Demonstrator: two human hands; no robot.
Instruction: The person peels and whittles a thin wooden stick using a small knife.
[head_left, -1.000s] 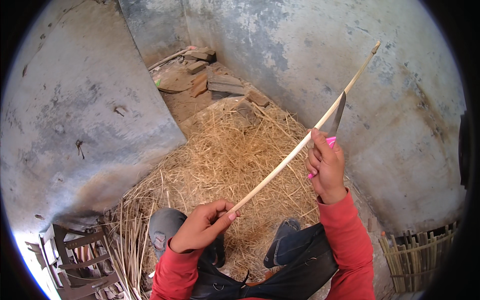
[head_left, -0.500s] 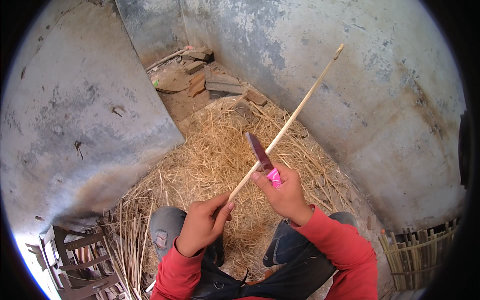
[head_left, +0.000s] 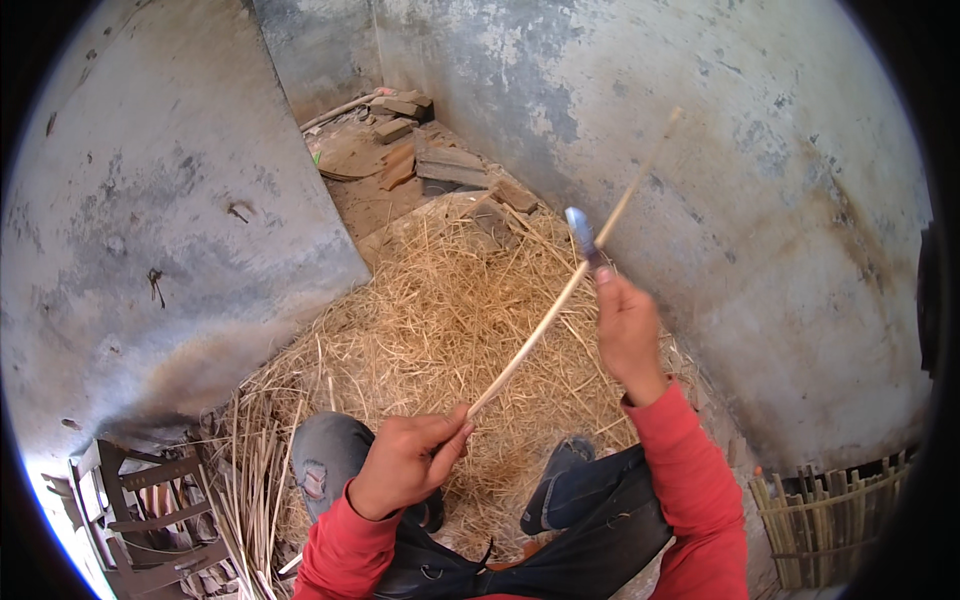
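Note:
A long pale bamboo stick (head_left: pixel 537 336) slants up and to the right, its far end blurred against the wall. My left hand (head_left: pixel 408 460) pinches its lower end between thumb and fingers, above my left knee. Farther along the stick, my right hand (head_left: pixel 630 325) is closed around a knife (head_left: pixel 585 240), whose handle is hidden in the fingers. The blade crosses the stick and shines pale at its tip; motion blurs it.
Straw-like shavings (head_left: pixel 430 300) cover the floor between my legs. Long thin strips (head_left: pixel 240 490) lie at left near a dark wooden frame (head_left: pixel 165 505). Bricks and tile pieces (head_left: pixel 450 163) sit in the far corner. A slatted bamboo basket (head_left: pixel 825 525) stands at right; plastered walls (head_left: pixel 740 220) enclose the spot.
My right hand has slid the knife up along the stick, away from my left hand. My left hand stays at the lower end, and the stick's far part now blurs.

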